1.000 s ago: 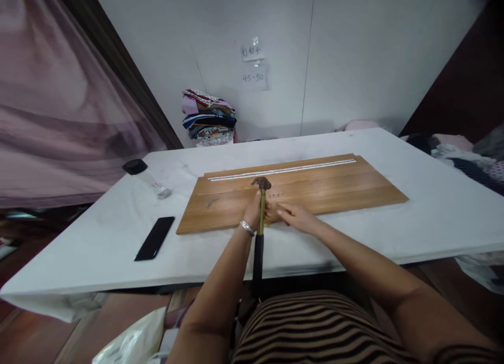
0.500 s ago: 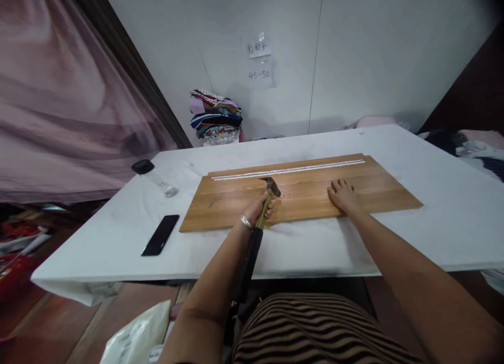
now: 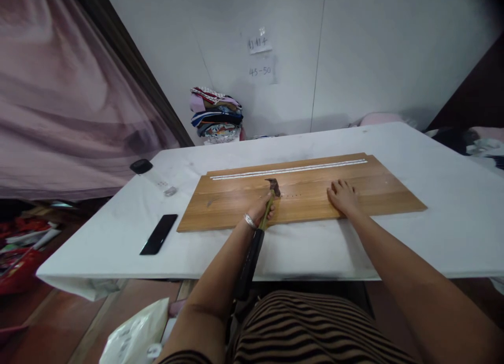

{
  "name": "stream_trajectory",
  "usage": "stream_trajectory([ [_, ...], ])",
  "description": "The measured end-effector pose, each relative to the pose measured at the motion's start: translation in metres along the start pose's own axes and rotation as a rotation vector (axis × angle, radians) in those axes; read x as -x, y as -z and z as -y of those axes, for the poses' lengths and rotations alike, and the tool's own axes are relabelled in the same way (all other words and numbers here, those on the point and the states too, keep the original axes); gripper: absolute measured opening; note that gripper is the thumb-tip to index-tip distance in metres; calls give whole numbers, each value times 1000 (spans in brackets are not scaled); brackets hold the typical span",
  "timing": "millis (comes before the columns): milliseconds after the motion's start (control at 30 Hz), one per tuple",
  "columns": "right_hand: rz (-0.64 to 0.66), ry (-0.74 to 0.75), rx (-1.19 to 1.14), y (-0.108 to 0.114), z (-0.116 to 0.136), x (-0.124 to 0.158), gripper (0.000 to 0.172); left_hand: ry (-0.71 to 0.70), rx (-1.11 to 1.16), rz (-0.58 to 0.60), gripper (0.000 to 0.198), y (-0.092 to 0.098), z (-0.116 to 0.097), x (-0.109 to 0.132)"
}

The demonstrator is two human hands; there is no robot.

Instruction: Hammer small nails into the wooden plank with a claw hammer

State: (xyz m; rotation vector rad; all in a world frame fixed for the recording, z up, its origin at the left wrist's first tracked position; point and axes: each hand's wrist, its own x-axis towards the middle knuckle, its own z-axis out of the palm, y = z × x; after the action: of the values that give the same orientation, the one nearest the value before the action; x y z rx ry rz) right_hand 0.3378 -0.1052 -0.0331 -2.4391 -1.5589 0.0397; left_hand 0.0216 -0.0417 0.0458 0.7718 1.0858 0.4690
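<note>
My left hand point(image 3: 262, 207) is wrapped round the upper shaft of a claw hammer point(image 3: 249, 261), close below its head. The hammer's head is over the middle of a wooden board point(image 3: 232, 201), at the left end of a row of small dark dots; whether it touches the wood I cannot tell. Its black grip points back toward my body. My right hand point(image 3: 344, 197) rests on the board's right part, fingers stretched out and holding nothing. Two white strips point(image 3: 289, 169) lie along the board's far side.
A black phone point(image 3: 159, 235) and a clear container with a black lid point(image 3: 140, 166) are left of the board on the white-covered table point(image 3: 118, 248). Folded clothes point(image 3: 217, 116) are stacked by the wall. A white bag point(image 3: 136, 332) is below the near edge.
The hammer's head has come down and slightly right to the row of dots, my left hand moving with it. My right hand stays in place on the board. The view has shifted slightly.
</note>
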Motion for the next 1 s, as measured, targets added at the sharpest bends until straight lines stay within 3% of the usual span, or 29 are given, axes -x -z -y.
stream_trajectory([
  [1000, -11, -9, -17, 0, 2, 0, 46, -8, 13, 3, 34, 5, 1, -4],
])
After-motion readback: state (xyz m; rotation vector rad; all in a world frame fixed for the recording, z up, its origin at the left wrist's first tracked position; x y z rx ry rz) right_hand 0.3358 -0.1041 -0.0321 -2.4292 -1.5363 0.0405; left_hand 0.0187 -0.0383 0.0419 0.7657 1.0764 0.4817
